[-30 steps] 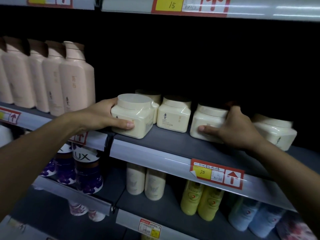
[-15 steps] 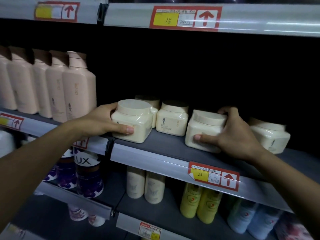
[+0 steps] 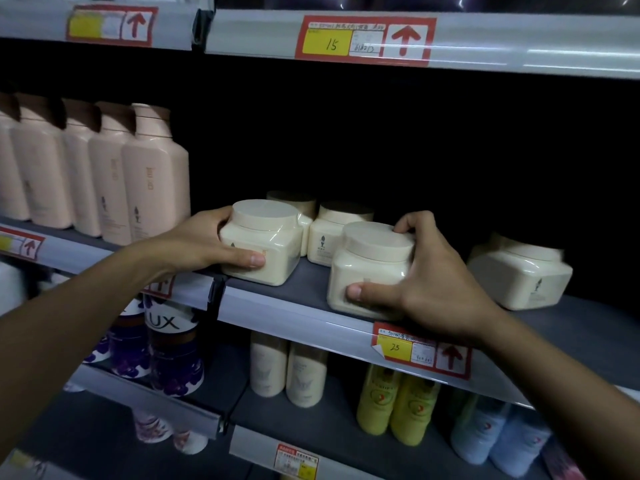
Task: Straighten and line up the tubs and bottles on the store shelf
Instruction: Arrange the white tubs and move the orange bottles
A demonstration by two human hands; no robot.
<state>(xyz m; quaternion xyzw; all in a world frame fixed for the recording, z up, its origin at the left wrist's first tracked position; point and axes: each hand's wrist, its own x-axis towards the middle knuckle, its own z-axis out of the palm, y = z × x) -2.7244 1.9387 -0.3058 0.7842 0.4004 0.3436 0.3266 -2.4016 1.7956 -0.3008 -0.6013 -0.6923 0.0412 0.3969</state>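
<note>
My left hand (image 3: pixel 204 242) grips one cream tub (image 3: pixel 263 242) from its left side, thumb flat across the front face and fingers curled behind. My right hand (image 3: pixel 429 289) holds a second tub (image 3: pixel 372 268) the same way from its right side, thumb on the front and fingers hooked over the lid's far rim. I take them from the outside, I think, so I can turn each one square and draw both up to the front edge of the shelf (image 3: pixel 304 289). Between my hands and a little further back stand two more tubs (image 3: pixel 329 233). Past my right wrist another tub (image 3: pixel 519 271) sits askew. Each is squat and square-shouldered with rounded corners, of glossy plastic under a broad, flat round lid. Beyond my left hand, tall pink bottles (image 3: pixel 152 181) stand in a row.
</note>
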